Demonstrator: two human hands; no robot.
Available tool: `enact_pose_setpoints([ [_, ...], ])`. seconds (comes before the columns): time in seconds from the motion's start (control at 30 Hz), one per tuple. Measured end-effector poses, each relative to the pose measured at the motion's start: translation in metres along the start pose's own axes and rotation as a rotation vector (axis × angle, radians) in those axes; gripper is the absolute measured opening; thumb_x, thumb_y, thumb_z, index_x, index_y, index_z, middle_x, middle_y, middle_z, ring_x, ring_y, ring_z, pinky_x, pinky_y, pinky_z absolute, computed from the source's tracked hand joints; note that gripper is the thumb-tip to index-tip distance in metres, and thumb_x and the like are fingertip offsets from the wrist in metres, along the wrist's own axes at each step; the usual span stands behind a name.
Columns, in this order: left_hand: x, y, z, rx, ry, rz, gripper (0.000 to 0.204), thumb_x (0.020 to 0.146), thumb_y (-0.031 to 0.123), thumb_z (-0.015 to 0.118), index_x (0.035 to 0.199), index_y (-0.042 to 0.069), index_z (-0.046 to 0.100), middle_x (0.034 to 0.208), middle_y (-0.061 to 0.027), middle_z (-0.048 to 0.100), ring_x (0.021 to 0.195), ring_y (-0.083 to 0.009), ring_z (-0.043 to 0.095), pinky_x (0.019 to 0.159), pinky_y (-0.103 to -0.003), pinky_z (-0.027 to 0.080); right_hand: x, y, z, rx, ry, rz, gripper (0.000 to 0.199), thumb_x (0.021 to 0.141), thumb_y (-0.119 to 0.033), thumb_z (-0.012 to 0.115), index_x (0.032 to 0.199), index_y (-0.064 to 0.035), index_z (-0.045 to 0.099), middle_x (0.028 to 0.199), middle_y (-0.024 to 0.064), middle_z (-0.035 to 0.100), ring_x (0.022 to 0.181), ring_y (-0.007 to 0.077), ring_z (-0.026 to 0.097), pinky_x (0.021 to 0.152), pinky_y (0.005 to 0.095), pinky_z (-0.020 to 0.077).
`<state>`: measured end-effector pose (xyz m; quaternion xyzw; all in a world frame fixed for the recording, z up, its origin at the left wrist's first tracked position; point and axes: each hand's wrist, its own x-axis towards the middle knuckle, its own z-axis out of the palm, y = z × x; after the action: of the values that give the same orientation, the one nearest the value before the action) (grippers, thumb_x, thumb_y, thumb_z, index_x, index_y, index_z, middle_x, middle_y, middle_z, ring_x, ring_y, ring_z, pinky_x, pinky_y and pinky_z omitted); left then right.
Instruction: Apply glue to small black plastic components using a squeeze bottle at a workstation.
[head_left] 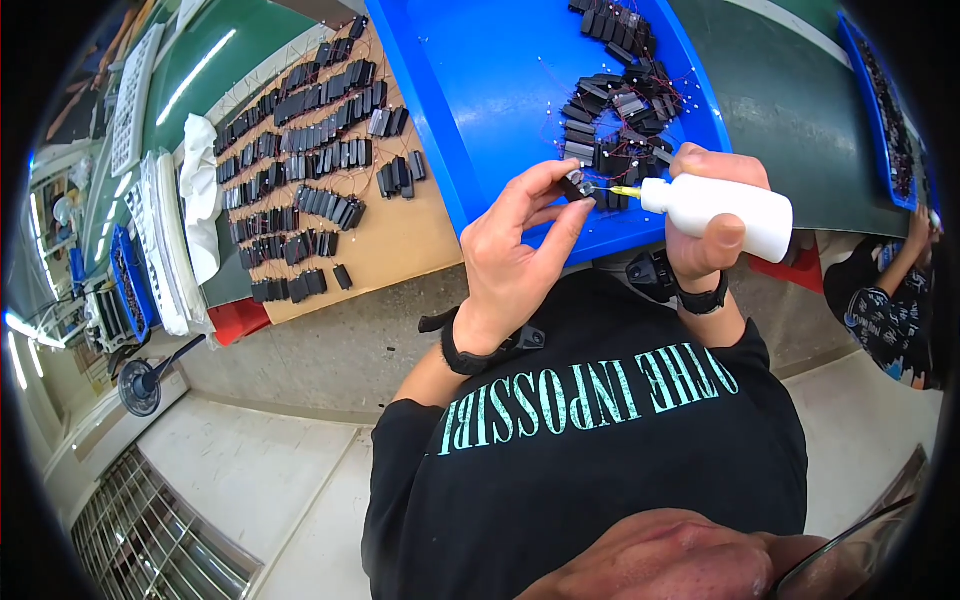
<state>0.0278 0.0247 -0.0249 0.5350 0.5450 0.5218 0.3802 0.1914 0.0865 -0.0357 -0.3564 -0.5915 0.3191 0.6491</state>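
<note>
My left hand (515,230) pinches a small black rectangular part (574,186) between thumb and fingers, over the near edge of a blue tray (490,110). In my right hand (705,235) is a white squeeze bottle (735,210), lying almost level with its yellow needle tip (625,191) pointing left. The needle's end is at or very close to the black part; whether they touch I cannot tell. Behind my hands, many similar black parts with thin red and dark wires (620,110) lie heaped in the tray's right side.
To the left, rows of black wired parts (325,150) cover a brown board (400,240). White sheets (200,190) lie beyond it. Another blue tray (880,110) stands far right, near another person's arm (905,255). A small fan (140,385) is at the lower left.
</note>
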Motion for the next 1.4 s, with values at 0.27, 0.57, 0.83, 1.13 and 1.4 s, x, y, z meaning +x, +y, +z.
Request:
enact_pose_setpoints([
  [0.27,0.001,-0.001,0.0,0.033,0.044,0.05,0.035,0.079,-0.002,0.072,0.112,-0.003,0.061,0.101,-0.0128,0.068,0.088,-0.0172,0.069,0.076,-0.028,0.057,-0.001,-0.004,0.001,0.004,-0.136,-0.043,0.058,0.087,-0.053,0.06,0.098,0.0034,0.061,0.093,0.013,0.064,0.079,0.0198,0.063,0.07,0.0296,0.0512],
  [0.57,0.0,-0.001,-0.003,0.061,0.072,0.082,0.034,0.078,0.0,0.073,0.111,-0.001,0.063,0.098,-0.0128,0.069,0.082,-0.0181,0.071,0.071,-0.027,0.058,-0.001,-0.007,0.008,-0.022,-0.116,-0.056,0.057,0.086,-0.052,0.061,0.097,0.0035,0.061,0.093,0.013,0.064,0.079,0.0202,0.064,0.07,0.0295,0.0514],
  [0.83,0.0,-0.001,-0.004,0.076,0.071,0.089,0.035,0.077,0.0,0.074,0.11,-0.001,0.063,0.098,-0.0124,0.069,0.08,-0.0182,0.071,0.068,-0.027,0.058,-0.002,-0.006,0.008,-0.028,-0.108,-0.041,0.057,0.086,-0.052,0.061,0.096,0.0036,0.062,0.093,0.0132,0.064,0.08,0.0209,0.063,0.071,0.0299,0.0513],
  [1.13,-0.001,-0.003,-0.005,0.08,0.071,0.081,0.034,0.077,0.002,0.074,0.11,0.0,0.063,0.097,-0.012,0.07,0.079,-0.0185,0.072,0.066,-0.026,0.057,-0.003,-0.005,0.009,-0.032,-0.107,-0.043,0.057,0.086,-0.053,0.06,0.096,0.0038,0.062,0.093,0.014,0.064,0.079,0.0216,0.063,0.071,0.031,0.0515],
  [1.4,-0.002,-0.002,-0.007,0.084,0.07,0.084,0.034,0.077,0.002,0.074,0.11,0.0,0.063,0.097,-0.0116,0.07,0.079,-0.0187,0.072,0.065,-0.026,0.057,-0.004,-0.006,0.011,-0.023,-0.094,-0.032,0.055,0.087,-0.051,0.06,0.096,0.0038,0.062,0.092,0.0143,0.064,0.08,0.0218,0.063,0.071,0.031,0.0512],
])
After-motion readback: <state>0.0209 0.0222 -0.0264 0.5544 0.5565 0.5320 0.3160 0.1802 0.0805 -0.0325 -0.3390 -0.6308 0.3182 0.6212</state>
